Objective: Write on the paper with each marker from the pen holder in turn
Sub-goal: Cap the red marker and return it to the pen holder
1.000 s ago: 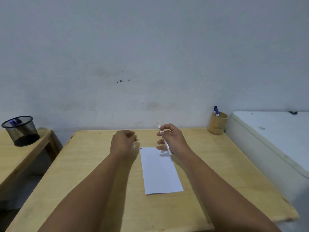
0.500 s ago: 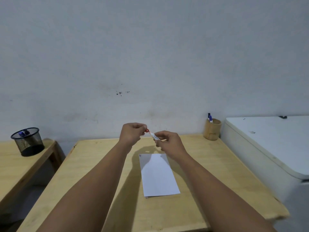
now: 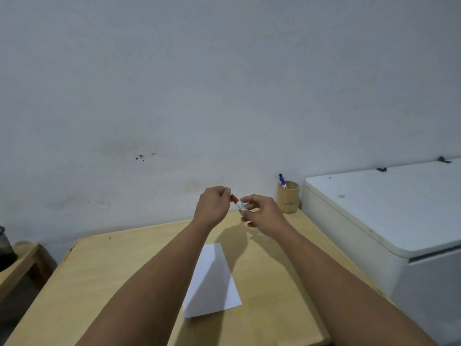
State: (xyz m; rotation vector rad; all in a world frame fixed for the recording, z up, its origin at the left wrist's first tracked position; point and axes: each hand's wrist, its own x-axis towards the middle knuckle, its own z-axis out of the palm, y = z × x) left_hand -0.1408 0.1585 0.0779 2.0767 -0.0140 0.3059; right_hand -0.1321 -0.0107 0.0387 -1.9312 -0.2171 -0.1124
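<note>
Fingers (image 3: 245, 204) of the right hand (image 3: 262, 213) clamp the light, stiff marker (image 3: 239, 204) barrel; left hand (image 3: 212, 206) apparently pinches its red cap (image 3: 233, 198), where pulling belongs.

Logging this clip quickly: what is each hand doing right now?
Left hand: closed, pinching the red cap end of the marker.
Right hand: closed on the marker's white barrel.

A pale wall (image 3: 224, 83) with dark specks is seen behind a wooden table (image 3: 104, 275), flanked by a white cabinet (image 3: 389, 211).
</note>
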